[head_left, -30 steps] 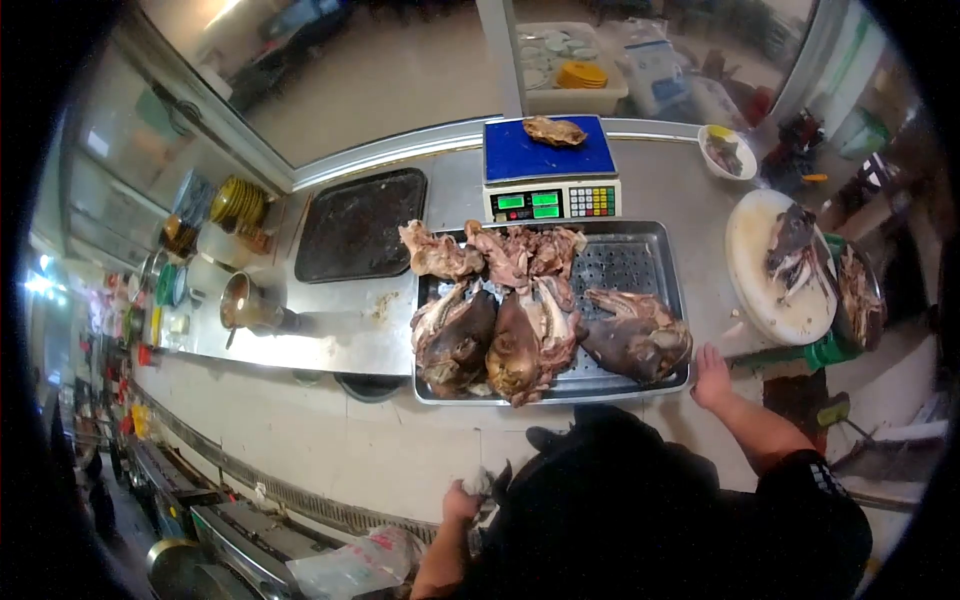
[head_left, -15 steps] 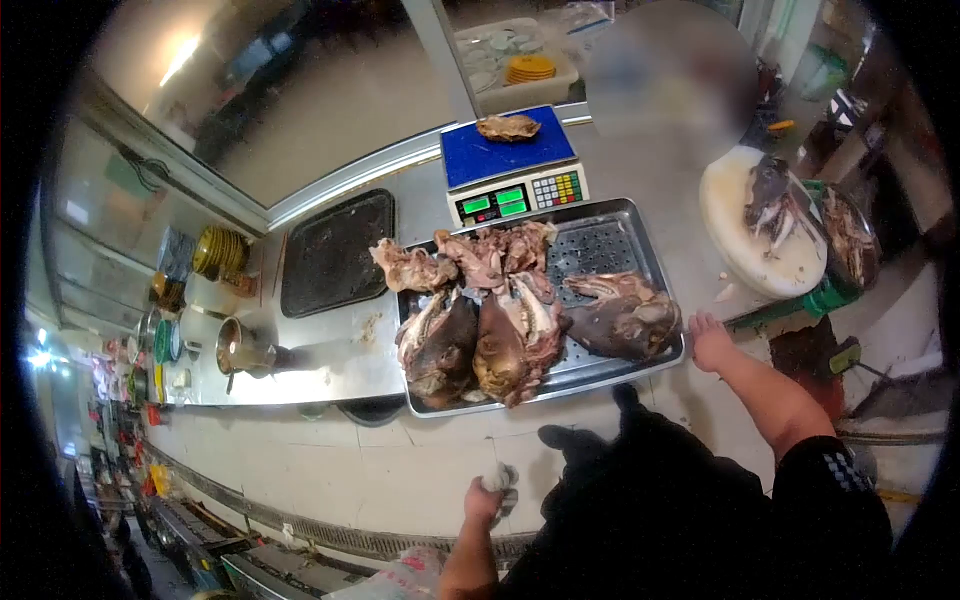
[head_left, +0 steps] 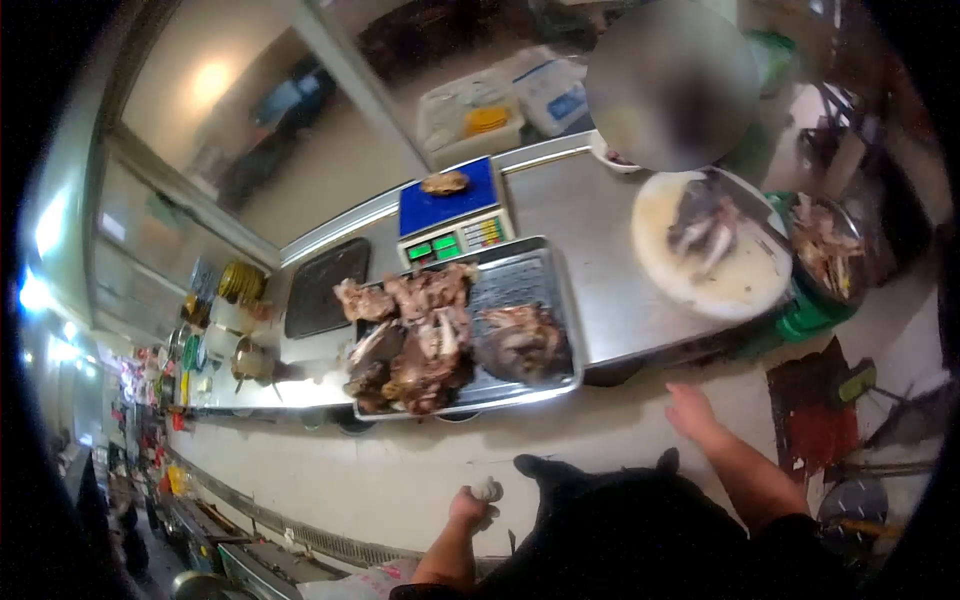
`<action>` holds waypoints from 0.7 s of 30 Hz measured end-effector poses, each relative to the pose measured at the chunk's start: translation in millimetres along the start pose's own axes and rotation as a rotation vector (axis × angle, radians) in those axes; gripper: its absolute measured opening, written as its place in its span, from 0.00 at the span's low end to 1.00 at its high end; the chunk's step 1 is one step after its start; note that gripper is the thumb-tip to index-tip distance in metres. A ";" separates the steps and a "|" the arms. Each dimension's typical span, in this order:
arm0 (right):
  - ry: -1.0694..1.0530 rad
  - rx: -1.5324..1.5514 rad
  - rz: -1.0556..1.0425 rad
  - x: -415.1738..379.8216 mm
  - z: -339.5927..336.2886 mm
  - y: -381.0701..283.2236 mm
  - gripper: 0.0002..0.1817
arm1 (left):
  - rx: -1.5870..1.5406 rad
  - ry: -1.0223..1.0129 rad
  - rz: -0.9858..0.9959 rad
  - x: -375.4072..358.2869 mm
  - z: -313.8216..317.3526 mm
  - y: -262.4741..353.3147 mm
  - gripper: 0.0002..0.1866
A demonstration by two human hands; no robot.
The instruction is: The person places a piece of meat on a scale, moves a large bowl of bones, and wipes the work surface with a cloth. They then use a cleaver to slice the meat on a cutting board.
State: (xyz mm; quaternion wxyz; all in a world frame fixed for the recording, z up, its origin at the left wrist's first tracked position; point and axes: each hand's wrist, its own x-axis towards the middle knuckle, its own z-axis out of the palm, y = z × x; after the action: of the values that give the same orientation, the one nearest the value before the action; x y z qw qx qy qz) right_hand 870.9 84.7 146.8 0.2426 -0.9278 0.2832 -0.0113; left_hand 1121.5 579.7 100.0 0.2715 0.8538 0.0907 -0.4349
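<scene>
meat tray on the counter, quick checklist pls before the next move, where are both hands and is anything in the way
1. Right hand free and open: ok, it hangs below the counter edge, apart from the meat tray.
2. Left hand free: not ok, it is closed on a small pale wad.
3. Tray fully on the counter: cannot tell, its front edge sits at the counter's edge.
4. Meat within the tray: not ok, a piece at the far left overhangs the rim.
5. Scale clear: not ok, a piece of meat lies on it.
6. Round cutting board clear: not ok, meat lies on it.
</scene>
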 end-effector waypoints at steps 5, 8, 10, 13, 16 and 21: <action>-0.424 -0.068 0.544 -198.3 42.3 228.3 0.15 | 0.303 0.000 0.139 -93.3 94.3 95.9 0.30; -0.377 -0.292 0.618 -356.7 71.8 350.1 0.11 | 0.608 -0.038 0.278 -135.0 154.8 171.0 0.30; -0.533 -0.383 0.436 -447.2 76.1 409.8 0.11 | 0.795 -0.027 0.308 -148.1 192.5 222.9 0.31; 0.086 -0.802 0.764 -587.3 171.7 488.3 0.10 | 0.919 -0.098 0.425 -164.6 242.3 291.7 0.36; 0.121 -0.105 0.655 -664.2 161.0 502.6 0.10 | 0.817 -0.198 0.712 -80.0 289.2 296.0 0.37; -0.106 -0.050 1.028 -535.5 80.5 401.8 0.10 | 1.161 -0.358 0.633 -148.3 380.8 385.8 0.33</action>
State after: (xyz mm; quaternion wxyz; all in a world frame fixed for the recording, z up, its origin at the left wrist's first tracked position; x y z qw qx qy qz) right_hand 225.2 114.7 -45.3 0.2086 -0.6737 0.6899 0.1630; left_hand 918.7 62.6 185.2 -0.1052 0.7613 -0.4574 -0.4473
